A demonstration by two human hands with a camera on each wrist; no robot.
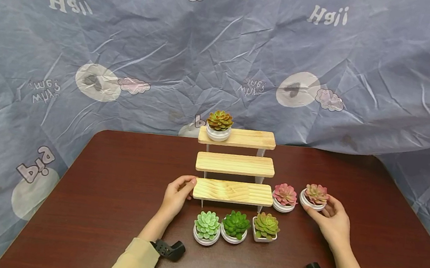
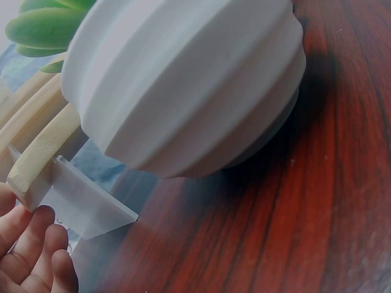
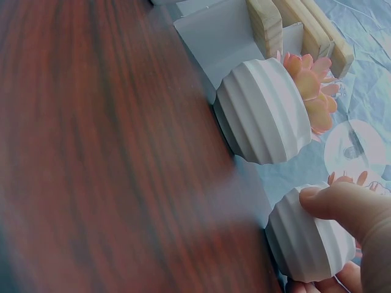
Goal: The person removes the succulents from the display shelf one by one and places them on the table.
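A three-tier shelf stand with pale wooden boards and clear legs stands mid-table. My left hand pinches the left end of its lowest board, thumb on top. To the right, my right hand grips a pink potted succulent by its white ribbed pot, thumb on one side and fingers on the other. Another pink potted succulent stands between that hand and the shelf stand. In the left wrist view a white ribbed pot looms close to the camera.
A brownish-green potted succulent sits on the top board's left end. In front of the stand are a pale green succulent, a dark green one and one in a square pot. Patterned blue cloth hangs behind the brown table.
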